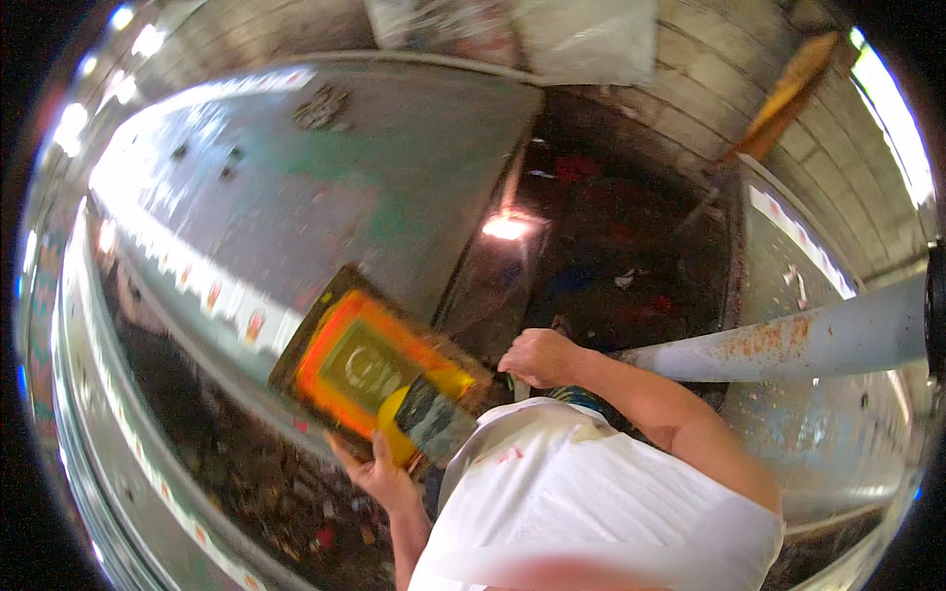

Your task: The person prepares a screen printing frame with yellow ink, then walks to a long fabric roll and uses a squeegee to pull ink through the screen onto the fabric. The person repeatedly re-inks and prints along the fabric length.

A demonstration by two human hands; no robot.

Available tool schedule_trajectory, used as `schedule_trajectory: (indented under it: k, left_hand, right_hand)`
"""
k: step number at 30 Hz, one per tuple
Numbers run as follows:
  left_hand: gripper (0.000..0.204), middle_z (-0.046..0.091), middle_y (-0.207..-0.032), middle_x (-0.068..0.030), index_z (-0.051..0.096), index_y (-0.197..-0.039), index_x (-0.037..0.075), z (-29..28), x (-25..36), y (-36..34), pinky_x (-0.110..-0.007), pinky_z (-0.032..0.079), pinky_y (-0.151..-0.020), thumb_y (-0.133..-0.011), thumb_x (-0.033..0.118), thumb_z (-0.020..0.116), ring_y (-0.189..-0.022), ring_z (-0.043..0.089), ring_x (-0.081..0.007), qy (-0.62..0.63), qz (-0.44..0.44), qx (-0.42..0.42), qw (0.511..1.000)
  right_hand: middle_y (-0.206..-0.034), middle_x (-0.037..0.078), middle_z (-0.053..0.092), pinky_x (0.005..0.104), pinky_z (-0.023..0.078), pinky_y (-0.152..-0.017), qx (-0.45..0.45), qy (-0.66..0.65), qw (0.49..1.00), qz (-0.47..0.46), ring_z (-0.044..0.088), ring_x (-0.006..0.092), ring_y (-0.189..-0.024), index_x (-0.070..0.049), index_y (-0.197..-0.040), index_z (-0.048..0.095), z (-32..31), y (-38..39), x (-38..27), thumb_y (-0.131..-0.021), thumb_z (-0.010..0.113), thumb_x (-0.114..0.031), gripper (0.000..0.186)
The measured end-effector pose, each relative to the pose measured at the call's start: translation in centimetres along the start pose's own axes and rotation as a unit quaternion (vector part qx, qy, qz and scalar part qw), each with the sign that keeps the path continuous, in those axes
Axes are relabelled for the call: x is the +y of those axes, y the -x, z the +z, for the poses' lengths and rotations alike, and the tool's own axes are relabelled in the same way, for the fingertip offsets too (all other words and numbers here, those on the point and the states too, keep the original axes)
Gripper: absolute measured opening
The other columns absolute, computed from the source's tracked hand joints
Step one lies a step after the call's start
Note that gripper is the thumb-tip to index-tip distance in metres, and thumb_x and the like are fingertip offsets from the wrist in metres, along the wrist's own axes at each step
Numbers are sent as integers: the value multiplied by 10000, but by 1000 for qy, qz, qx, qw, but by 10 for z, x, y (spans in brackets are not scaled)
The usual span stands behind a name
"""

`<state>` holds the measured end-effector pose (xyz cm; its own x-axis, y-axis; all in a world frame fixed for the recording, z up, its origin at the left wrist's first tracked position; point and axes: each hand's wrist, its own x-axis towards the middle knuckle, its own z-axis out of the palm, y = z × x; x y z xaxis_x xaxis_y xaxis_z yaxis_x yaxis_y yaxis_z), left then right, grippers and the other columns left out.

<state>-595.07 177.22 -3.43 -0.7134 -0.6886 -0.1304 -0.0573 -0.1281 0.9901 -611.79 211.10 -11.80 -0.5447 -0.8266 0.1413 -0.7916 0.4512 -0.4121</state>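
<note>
A wooden-framed printing screen with orange mesh and a greenish design lies tilted over the edge of a long table. A dark squeegee rests on its near corner in a pool of yellow ink. My left hand grips the screen's near edge from below, just under the yellow ink. My right hand is curled closed at the screen's right corner and seems to grip the frame there. My white shirt hides the space under both arms.
A strip of repeated orange prints runs along the table's near edge. A rusty grey pipe crosses on the right. The floor beyond is dark, wet and red-stained. Scraps litter the ground under the table. Block walls stand behind.
</note>
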Motion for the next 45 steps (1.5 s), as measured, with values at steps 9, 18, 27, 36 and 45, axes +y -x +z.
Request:
schedule_trajectory:
  k: [9, 18, 27, 36, 45]
  left_hand:
    - [894, 472, -1800, -236, 230, -1904, 109, 263, -56, -20, -506, 553, -1228, -1181, 172, 753, -1493, 596, -328, -14, 51, 76, 996]
    - [867, 395, -1855, -242, 276, -1880, 97, 526, -35, -37, -549, 476, -1333, -1164, 144, 763, -1575, 532, -365, -18, 6, -119, 993]
    - [916, 350, -1876, -251, 254, -1873, 19, 739, -47, -48, -543, 454, -1334, -1145, 209, 776, -1623, 496, -393, -48, 9, -354, 934]
    - [909, 358, -1876, -257, 246, -1875, 18, 944, -59, -31, -542, 458, -1338, -1131, 156, 749, -1631, 499, -400, -56, 20, -463, 885]
    - [873, 427, -1823, -257, 277, -1847, -35, 1167, -76, 7, -515, 441, -1336, -1115, 73, 740, -1596, 528, -385, -59, 19, -622, 781]
  right_hand:
    - [-1168, 59, 810, 464, 595, -1022, 30, 59, 998, -21, 747, 292, -1165, -141, -1106, 855, -116, 65, 300, -970, 755, -148, 169]
    - [-1384, 78, 774, 533, 544, -1189, 239, 193, 898, 315, 680, 344, -1395, -136, -1188, 864, -266, 282, 443, -929, 785, -146, 270]
    - [-1427, 93, 747, 548, 528, -1208, 375, 331, 675, 541, 651, 372, -1467, -125, -1182, 805, -297, 445, 422, -919, 802, -9, 288]
    - [-1477, 124, 722, 569, 504, -1238, 347, 374, 528, 679, 621, 413, -1498, -116, -1259, 816, -305, 528, 469, -959, 812, -81, 302]
    - [-1607, 135, 627, 575, 429, -1313, 331, 298, 397, 803, 522, 408, -1597, -132, -1496, 721, -262, 543, 526, -996, 845, -198, 519]
